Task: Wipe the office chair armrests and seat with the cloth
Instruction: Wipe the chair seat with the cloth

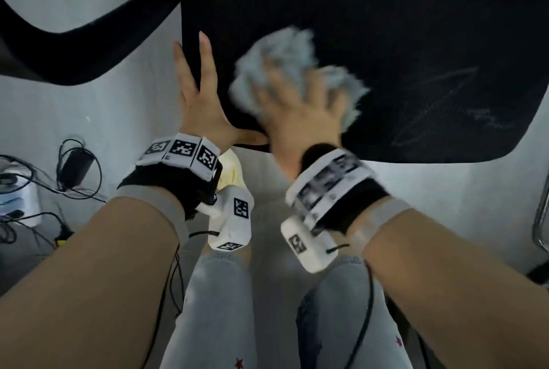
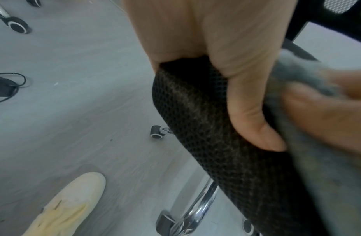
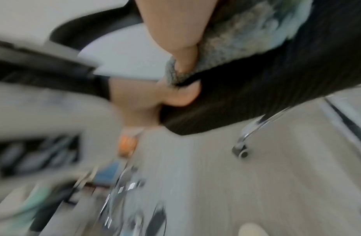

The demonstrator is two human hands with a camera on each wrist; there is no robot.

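Observation:
The black mesh chair seat (image 1: 386,27) fills the upper right of the head view. Faint pale scribble marks (image 1: 439,107) show on its right part. My left hand (image 1: 202,95) lies over the seat's front left corner with straight fingers, its thumb (image 2: 252,111) laid along the front edge (image 2: 195,119). Just to its right, my right hand (image 1: 297,113) grips a bunched grey-blue fluffy cloth (image 1: 285,48) and presses it onto the seat; both are motion-blurred. The right wrist view shows the cloth (image 3: 236,47) under my thumb. A black curved armrest (image 1: 74,51) stands at the left.
Cables and a power adapter (image 1: 74,163) lie on the grey floor at left. Below the seat are the chrome base leg (image 2: 195,207) and a caster (image 2: 157,132). My pale shoe (image 2: 70,207) stands close by. Another chair's chrome frame (image 1: 542,220) is at the right edge.

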